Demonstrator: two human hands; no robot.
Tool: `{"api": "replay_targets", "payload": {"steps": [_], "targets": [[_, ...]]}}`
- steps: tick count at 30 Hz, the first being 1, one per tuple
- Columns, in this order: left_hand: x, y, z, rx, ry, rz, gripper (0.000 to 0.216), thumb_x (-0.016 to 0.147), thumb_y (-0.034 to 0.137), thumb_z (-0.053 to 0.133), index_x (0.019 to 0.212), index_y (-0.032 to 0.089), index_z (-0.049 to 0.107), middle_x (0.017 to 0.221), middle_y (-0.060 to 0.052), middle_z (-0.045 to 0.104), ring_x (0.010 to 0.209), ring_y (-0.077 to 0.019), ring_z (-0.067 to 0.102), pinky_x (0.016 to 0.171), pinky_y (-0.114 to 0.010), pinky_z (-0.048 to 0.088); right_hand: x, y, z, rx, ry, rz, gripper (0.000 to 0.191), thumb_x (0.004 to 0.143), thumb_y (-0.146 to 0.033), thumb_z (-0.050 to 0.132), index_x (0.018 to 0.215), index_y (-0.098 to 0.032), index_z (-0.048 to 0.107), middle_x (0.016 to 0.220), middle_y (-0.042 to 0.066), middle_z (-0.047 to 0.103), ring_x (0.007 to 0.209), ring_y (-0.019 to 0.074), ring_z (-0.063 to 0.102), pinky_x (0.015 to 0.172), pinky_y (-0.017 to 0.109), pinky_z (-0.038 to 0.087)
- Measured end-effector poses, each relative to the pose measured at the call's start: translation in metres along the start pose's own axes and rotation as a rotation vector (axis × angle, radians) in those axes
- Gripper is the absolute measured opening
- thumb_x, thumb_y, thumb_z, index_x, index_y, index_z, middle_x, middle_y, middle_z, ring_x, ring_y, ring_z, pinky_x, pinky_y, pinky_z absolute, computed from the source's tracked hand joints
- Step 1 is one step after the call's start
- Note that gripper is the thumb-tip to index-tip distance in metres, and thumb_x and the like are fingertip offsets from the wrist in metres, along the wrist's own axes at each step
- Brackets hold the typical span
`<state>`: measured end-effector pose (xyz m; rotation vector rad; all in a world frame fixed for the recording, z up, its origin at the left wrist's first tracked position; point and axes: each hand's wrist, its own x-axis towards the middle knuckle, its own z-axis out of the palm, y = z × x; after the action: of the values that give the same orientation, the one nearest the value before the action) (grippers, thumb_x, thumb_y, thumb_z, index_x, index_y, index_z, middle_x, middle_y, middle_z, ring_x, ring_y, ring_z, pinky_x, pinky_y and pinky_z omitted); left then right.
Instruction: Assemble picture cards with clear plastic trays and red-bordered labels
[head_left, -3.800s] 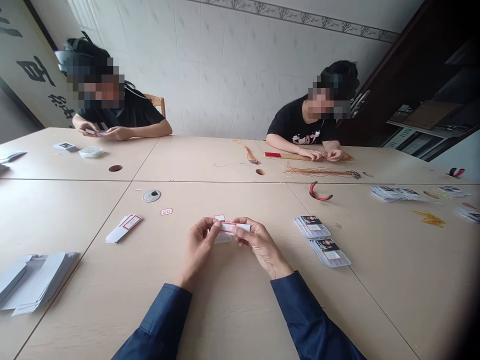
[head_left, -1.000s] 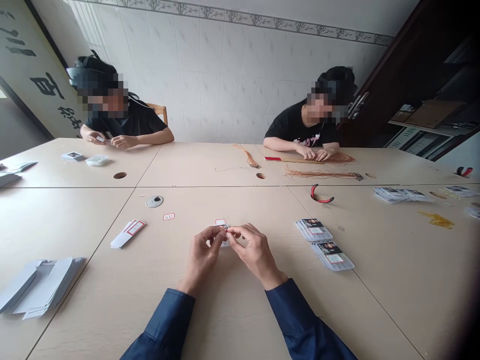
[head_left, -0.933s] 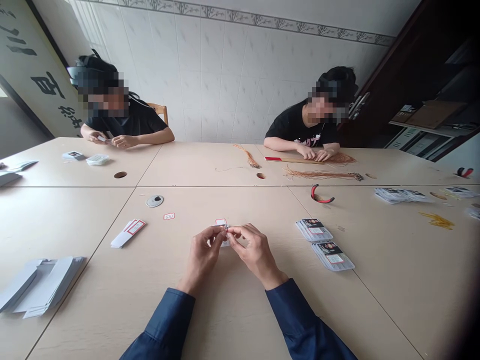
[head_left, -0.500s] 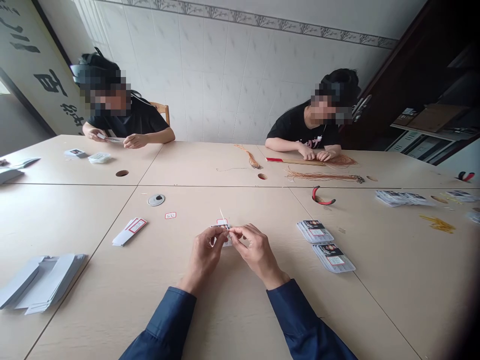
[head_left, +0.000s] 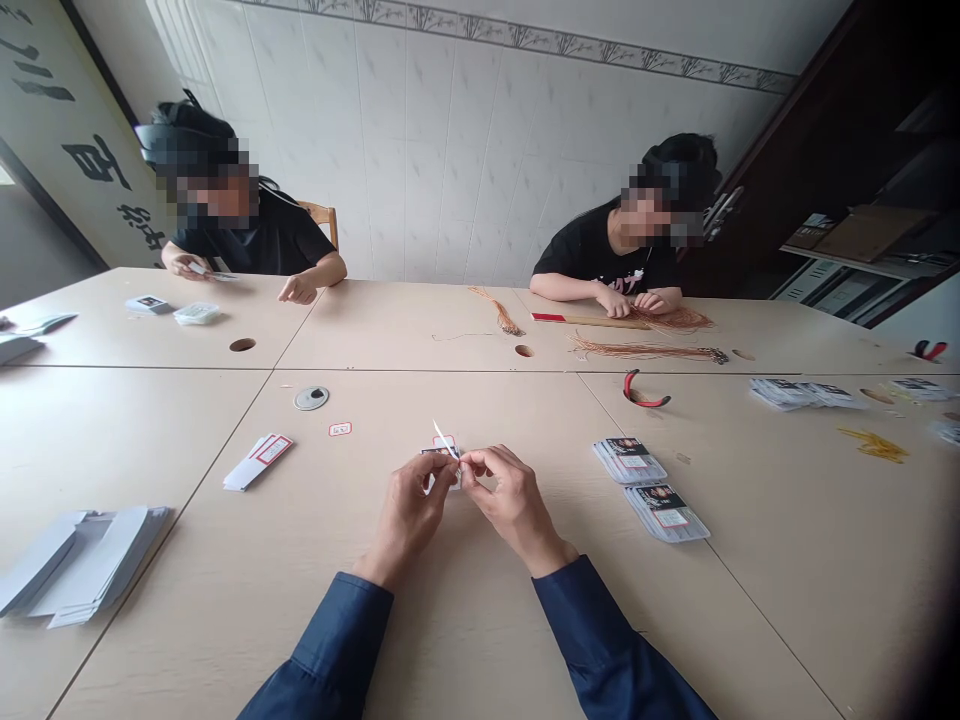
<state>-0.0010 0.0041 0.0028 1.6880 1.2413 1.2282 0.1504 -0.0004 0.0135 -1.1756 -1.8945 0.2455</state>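
Note:
In the head view, my left hand (head_left: 409, 505) and my right hand (head_left: 511, 500) meet at the middle of the table, thumbs and fingers pinched together. A thin white strip (head_left: 444, 437) rises from between the fingertips, leaning up and to the left; its lower end is hidden by them. Just behind and below the fingers is a small card with a dark band, mostly covered. A red-edged label (head_left: 448, 441) shows at the card's far side. Right of my right hand lie two stacks of printed cards, the farther stack (head_left: 630, 460) and the nearer stack (head_left: 667, 512).
White folded sheets (head_left: 112, 565) and a red-labelled strip stack (head_left: 259, 462) lie left. A small label (head_left: 340, 429) and a round grommet (head_left: 311, 398) are beyond. Red-handled pliers (head_left: 646, 392), yellow strips (head_left: 874, 444) and copper-coloured cords (head_left: 645, 346) lie right. Two people sit opposite.
The white strip leans farther left and shows broader, while my hands hold nearly the same place. Opposite on the left, a person's hand has left the card and moved right, down onto the table.

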Motion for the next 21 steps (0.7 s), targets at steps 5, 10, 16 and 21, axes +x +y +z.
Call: {"api": "replay_targets", "payload": {"steps": [5,10,16,21], "targets": [[-0.0004,-0.0004,0.0004,0.03,-0.003,0.006,0.019,0.089,0.031,0.054,0.08,0.018,0.065,0.076,-0.001,0.067,0.063,-0.0131,0.049,0.061,-0.025,0.039,0.0005,-0.0009,-0.0013,0.01,-0.015,-0.006,0.01,0.089,-0.015,0.054,0.085,-0.022,0.061,0.077,0.001,0.063,0.075,0.017,0.059,0.071,0.03,0.048],[-0.0009,-0.0002,0.0006,0.066,-0.011,0.061,0.023,0.09,0.031,0.051,0.075,0.019,0.063,0.071,-0.001,0.064,0.063,-0.013,0.047,0.061,-0.025,0.037,0.0006,-0.0014,-0.0008,-0.018,-0.015,-0.009,0.012,0.088,-0.013,0.054,0.082,-0.023,0.06,0.075,0.001,0.063,0.073,0.017,0.058,0.07,0.03,0.048],[-0.0011,0.0022,0.0002,0.048,-0.019,0.059,0.022,0.09,0.031,0.05,0.076,0.019,0.061,0.073,-0.001,0.063,0.064,-0.0136,0.048,0.062,-0.025,0.037,0.0006,-0.0018,-0.0002,-0.009,-0.004,0.004,0.012,0.087,-0.014,0.053,0.081,-0.023,0.059,0.075,0.001,0.062,0.072,0.017,0.059,0.069,0.029,0.049],[-0.0009,0.0022,0.0,0.019,-0.005,0.046,0.019,0.09,0.032,0.052,0.08,0.019,0.064,0.077,-0.002,0.066,0.065,-0.014,0.05,0.063,-0.025,0.039,-0.0006,0.0004,0.0004,0.094,-0.013,0.081,0.01,0.09,-0.021,0.052,0.083,-0.022,0.06,0.08,0.002,0.066,0.075,0.0172,0.062,0.07,0.028,0.051]]}}
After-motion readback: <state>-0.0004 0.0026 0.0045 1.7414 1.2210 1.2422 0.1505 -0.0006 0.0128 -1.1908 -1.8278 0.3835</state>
